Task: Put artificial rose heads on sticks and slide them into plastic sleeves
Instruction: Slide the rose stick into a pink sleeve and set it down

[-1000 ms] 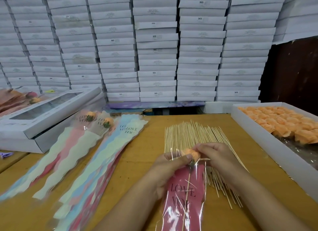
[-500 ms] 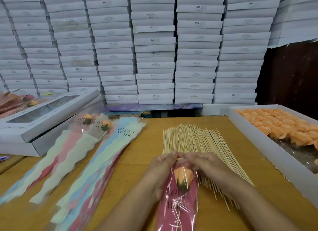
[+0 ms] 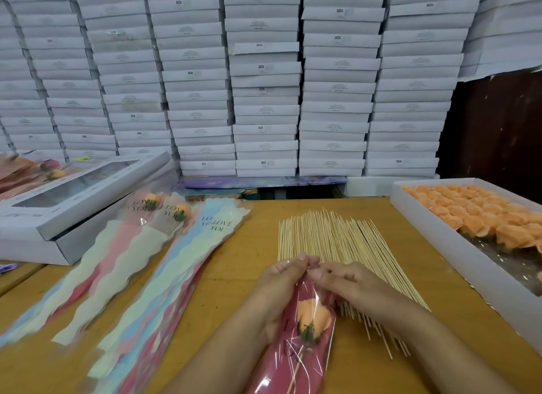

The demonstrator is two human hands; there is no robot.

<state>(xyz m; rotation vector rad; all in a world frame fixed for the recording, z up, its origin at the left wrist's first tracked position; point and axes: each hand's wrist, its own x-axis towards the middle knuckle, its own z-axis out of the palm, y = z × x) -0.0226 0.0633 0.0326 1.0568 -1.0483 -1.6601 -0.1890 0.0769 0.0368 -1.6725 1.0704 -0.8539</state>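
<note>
Holding the top of a pink plastic sleeve (image 3: 296, 361) low in the middle of the frame, both hands work close together on the worktop (image 3: 240, 276). The left hand (image 3: 281, 288) curls round the sleeve's left edge and pinches its clear top. The right hand (image 3: 343, 279) pinches the top from the other side, fingers bent. An orange rose head (image 3: 313, 317) on its stick (image 3: 294, 376) sits inside the sleeve, well below the opening. So the step in hand looks like the sliding-in part, and it seems nearly done.

Just behind the hands lies a fan of bare sticks (image 3: 331, 241). A white box of rose heads (image 3: 481, 214) waits at the right of the frame. Empty sleeves (image 3: 187, 264) lie at the left, with two filled ones (image 3: 158, 214) beside them.

Next, I think this rose should go with the filled ones. Then a fresh stick and a fresh rose head are needed, pushed together gently so the stick does not poke through.
</note>
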